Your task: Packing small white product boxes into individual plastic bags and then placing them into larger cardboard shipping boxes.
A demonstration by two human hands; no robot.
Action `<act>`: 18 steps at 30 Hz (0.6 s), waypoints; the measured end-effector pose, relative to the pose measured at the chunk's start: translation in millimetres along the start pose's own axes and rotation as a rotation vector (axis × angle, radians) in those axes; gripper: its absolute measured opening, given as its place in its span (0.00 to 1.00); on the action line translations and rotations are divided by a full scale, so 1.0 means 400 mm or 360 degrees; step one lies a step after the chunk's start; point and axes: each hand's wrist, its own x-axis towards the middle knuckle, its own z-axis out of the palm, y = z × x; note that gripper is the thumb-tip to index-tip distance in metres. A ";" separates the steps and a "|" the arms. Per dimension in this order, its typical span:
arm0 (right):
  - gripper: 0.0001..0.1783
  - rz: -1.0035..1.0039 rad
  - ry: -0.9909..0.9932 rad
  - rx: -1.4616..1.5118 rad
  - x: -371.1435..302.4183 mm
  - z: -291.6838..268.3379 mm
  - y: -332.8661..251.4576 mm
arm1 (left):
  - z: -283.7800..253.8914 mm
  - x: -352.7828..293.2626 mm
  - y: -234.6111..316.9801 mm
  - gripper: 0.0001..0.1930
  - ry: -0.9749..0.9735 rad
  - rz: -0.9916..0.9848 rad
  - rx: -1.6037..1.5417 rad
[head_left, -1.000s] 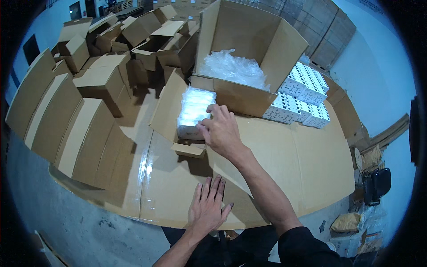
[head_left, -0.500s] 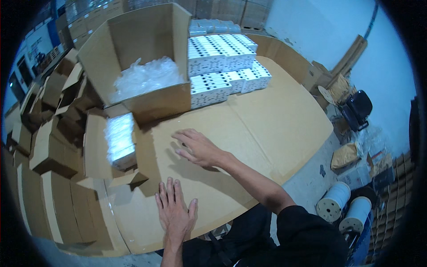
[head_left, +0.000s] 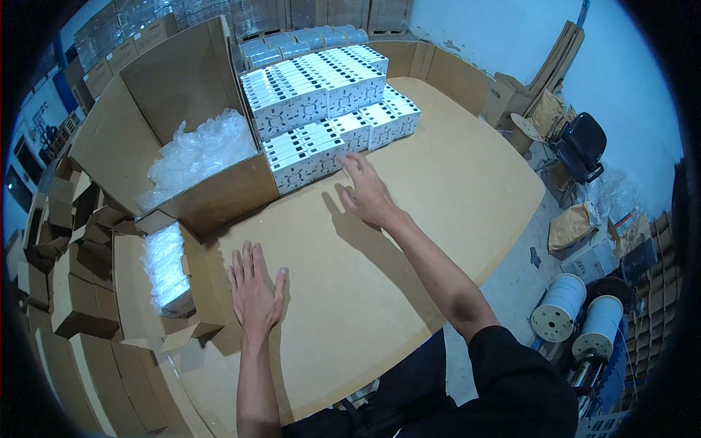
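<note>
My left hand (head_left: 257,286), fingers spread and nothing in it, is over the cardboard-covered table (head_left: 467,175), beside a small open carton (head_left: 207,292). In that carton lie bubble-wrapped white boxes (head_left: 166,266). My right hand (head_left: 367,193) reaches forward with its fingers extended and holds nothing. Its fingertips come close to the front of the stacked white boxes (head_left: 303,157); I cannot tell whether they touch. The stack stands in two tiers at the back of the table, with dark marks along the tops and printed drawings on the sides.
A large open carton (head_left: 234,186) holding clear bubble wrap (head_left: 204,150) stands left of the stack. Several empty cartons (head_left: 80,292) crowd the left side. Wrapped rolls (head_left: 307,40) lie behind. On the right are a black chair (head_left: 580,146) and white cable spools (head_left: 558,310).
My right hand has moved forward and right, up to the white boxes. My left hand has slid forward. The view has shifted, moving the cartons and stack leftward in the picture.
</note>
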 end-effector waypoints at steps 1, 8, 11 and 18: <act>0.35 0.0042 0.0067 -0.0022 0.024 0.006 -0.003 | 0.006 0.021 -0.004 0.39 -0.0003 -0.0004 0.0001; 0.35 0.0081 0.0207 -0.0371 0.117 0.049 0.026 | 0.018 0.056 -0.014 0.38 0.0011 -0.0018 -0.0006; 0.31 0.0084 0.0308 -0.0290 0.112 0.049 0.026 | 0.013 0.059 -0.011 0.38 0.0011 -0.0037 0.0003; 0.20 0.0262 0.0168 -0.0126 0.064 0.027 0.027 | 0.019 0.054 -0.018 0.38 0.0064 0.0005 -0.0041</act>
